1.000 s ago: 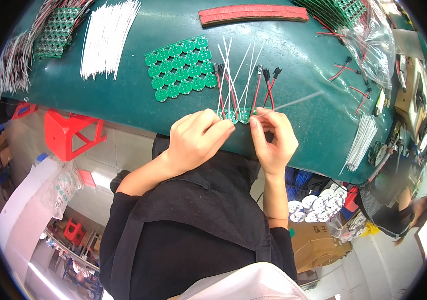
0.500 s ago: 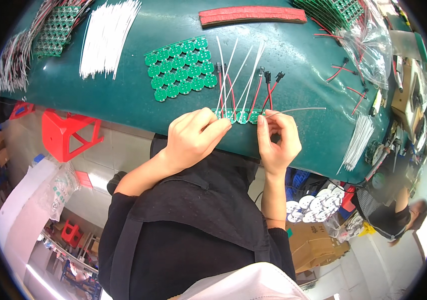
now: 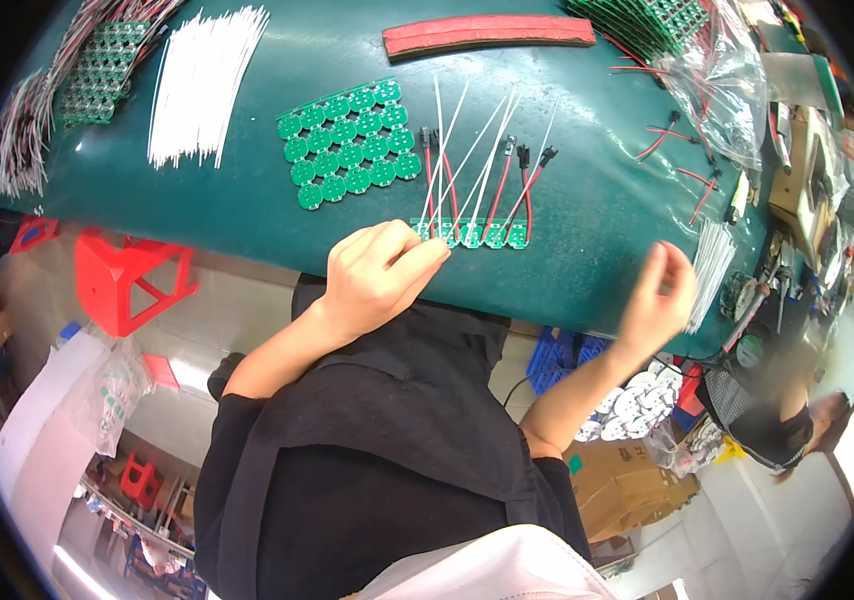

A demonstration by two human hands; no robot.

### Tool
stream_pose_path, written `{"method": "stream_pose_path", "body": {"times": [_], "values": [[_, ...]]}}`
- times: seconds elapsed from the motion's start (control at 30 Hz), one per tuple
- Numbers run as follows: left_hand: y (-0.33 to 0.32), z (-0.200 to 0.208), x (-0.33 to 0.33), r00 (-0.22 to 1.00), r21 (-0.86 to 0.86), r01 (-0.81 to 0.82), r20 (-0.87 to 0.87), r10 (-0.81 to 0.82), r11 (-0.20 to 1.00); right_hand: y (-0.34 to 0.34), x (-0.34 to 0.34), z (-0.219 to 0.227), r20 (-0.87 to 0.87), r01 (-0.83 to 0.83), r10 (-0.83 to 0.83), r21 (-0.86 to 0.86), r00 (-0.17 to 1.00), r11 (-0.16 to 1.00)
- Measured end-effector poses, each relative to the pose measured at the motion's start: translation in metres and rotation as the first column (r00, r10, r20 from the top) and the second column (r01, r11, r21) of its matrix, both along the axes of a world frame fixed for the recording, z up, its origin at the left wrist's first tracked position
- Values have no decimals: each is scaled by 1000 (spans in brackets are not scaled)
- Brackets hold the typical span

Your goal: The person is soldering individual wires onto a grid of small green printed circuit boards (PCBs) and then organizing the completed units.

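Note:
A short row of green circuit boards (image 3: 495,236) lies near the table's front edge, with thin white wires and red-and-black leads with black plugs fanning away from it. My left hand (image 3: 384,272) is closed at the row's left end, its bent fingers covering that corner. Off to the right, my right hand (image 3: 659,300) is raised over the table edge with thumb and fingers apart and nothing visible between them. Beside its fingertips lies a bundle of pale wires (image 3: 713,268). Beyond my left hand rests a larger panel of round green circuit boards (image 3: 350,142).
A thick stack of white wires (image 3: 205,88) lies at the far left, near more wired boards (image 3: 105,72). A red strip (image 3: 487,36) sits at the back. At right are loose red-black leads (image 3: 659,140) and a clear plastic bag (image 3: 722,100). A red stool (image 3: 117,285) stands below left.
My right hand has let go of a pale wire, which now stands with the others on the board row, and has moved right to the pale wire bundle. My left hand stays at the row.

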State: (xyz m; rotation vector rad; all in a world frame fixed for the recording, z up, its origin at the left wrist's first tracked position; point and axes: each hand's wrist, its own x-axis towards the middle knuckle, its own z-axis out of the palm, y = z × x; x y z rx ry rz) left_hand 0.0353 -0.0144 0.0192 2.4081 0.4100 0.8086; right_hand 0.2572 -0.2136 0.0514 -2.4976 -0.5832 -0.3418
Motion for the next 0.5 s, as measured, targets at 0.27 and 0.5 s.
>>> {"method": "stream_pose_path", "body": {"times": [0.27,0.5], "values": [[3,-4,-2,999,7,30,22,-30,1000,-114,59,-10,65,252,-263,-572,962,780],[3,-4,0,999,-21,12,40,-11,1000,-122,59,8,46,204,-208,-479,977,854]]}}
